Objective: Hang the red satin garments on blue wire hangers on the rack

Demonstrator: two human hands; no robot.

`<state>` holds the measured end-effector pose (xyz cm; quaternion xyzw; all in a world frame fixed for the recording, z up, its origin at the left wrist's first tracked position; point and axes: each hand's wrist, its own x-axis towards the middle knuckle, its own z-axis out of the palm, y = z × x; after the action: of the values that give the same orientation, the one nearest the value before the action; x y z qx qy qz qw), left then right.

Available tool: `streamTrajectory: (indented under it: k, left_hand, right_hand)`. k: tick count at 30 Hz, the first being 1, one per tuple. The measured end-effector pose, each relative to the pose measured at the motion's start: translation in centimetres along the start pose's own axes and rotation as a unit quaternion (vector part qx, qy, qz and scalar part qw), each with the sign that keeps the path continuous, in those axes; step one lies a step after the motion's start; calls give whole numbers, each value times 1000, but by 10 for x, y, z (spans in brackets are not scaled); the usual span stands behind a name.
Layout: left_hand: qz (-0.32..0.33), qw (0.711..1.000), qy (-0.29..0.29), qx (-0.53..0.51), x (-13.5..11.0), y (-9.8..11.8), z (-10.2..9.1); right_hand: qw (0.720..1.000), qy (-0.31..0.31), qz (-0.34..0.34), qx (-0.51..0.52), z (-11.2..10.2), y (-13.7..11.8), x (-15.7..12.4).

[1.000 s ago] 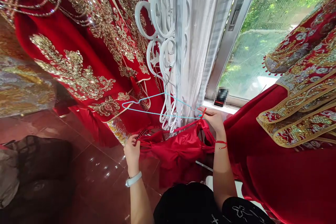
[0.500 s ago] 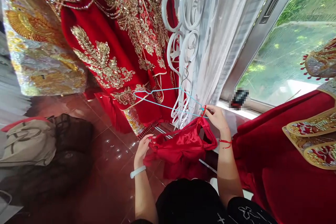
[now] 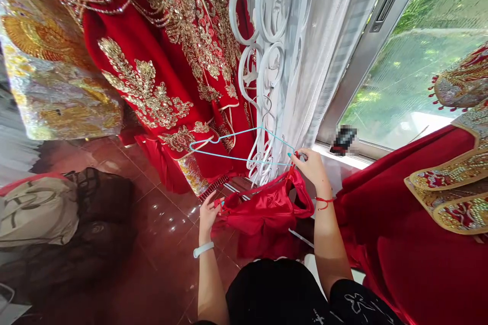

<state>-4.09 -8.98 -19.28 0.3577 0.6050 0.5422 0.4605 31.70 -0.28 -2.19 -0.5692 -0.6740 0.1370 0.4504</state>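
Note:
A red satin garment (image 3: 267, 205) with thin straps hangs in front of my body. At its left end my left hand (image 3: 208, 214) pinches the edge of the garment, fingers closed. A light blue wire hanger (image 3: 241, 133) is tilted above the garment, its metal hook near a white scrollwork stand. My right hand (image 3: 311, 166) is closed at the hanger's right end, where a red strap of the garment meets the wire. The hanger's left end is apart from my left hand, with no strap on it.
Red costumes with gold embroidery (image 3: 148, 86) hang ahead, beside a gold-and-silver garment (image 3: 72, 96). The white scrollwork stand (image 3: 263, 66) is by the curtain and window (image 3: 412, 66). At right hangs another red beaded costume (image 3: 419, 264). Bags (image 3: 38, 208) lie at left on the tiled floor (image 3: 163, 244).
My right fingers have shifted slightly at the hanger's right end. The left hand keeps the garment's edge, and the view has moved a little.

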Motion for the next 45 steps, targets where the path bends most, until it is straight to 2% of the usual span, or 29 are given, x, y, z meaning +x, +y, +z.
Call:
streamTrajectory:
  k: [3,7,10,14,16,19,27,30,33,38,40,43,44,45]
  left_hand:
    - [11,995,48,87,1,-1,-4]
    - [64,958,155,231,2,0,-13]
    - [96,953,172,228,2,4,-14]
    - [106,980,145,91,1,22,-4]
    - [110,984,137,30,2,37,1]
    - [133,983,128,-9,5,68,3]
    - [245,968,32,42,22,161,1]
    - [268,961,-9,68,25,188,14]
    - [274,954,-57,107,24,208,36]
    - [292,928,-119,198,24,212,68]
    - [297,917,-138,228,27,207,71]
    - [308,903,-164,250,29,196,69]
    - [319,899,-168,249,26,190,68]
    - [336,895,-164,243,21,183,67]
  right_hand:
    - [999,37,0,-15,10,4,1]
    - [994,103,30,-26,25,9,2]
    - [990,135,14,-41,28,12,2]
    - [985,133,-78,-76,19,20,4]
    - [983,123,-112,-83,11,26,7]
    - [979,108,-149,-90,-2,34,15]
    - [968,71,-207,-118,-33,41,36]
    - [965,66,-225,-118,-37,41,39]
    - [963,69,-236,-115,-36,42,39]
    - [967,78,-211,-118,-28,46,36]
    - [969,128,-180,-109,-19,40,30]
    - [959,251,-120,-49,11,12,12]
    - [958,264,-115,-18,26,-1,5]
    - [963,237,-127,11,42,-16,-2]
